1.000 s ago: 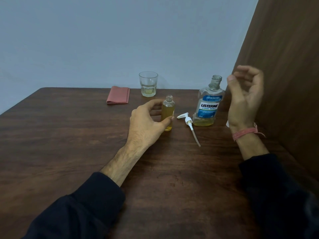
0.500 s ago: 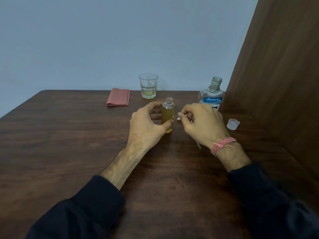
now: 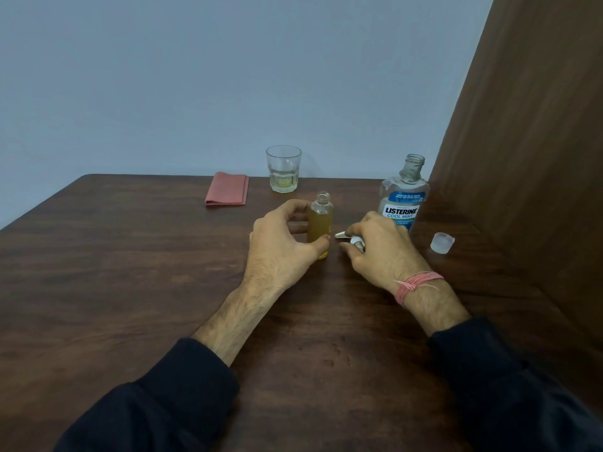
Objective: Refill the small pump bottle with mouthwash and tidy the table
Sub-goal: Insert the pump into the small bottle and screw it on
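The right hand has its grip closed on the white pump, pinching it low over the surface, while the left hand is clamped round the small bottle, thumb in front, keeping it upright. To do this well, lift the pump clear, turn its tube downward and thread it straight into the open neck before twisting. The bottle stands just left of the pump, near the far edge; the mouthwash and cap sit toward the far right corner.
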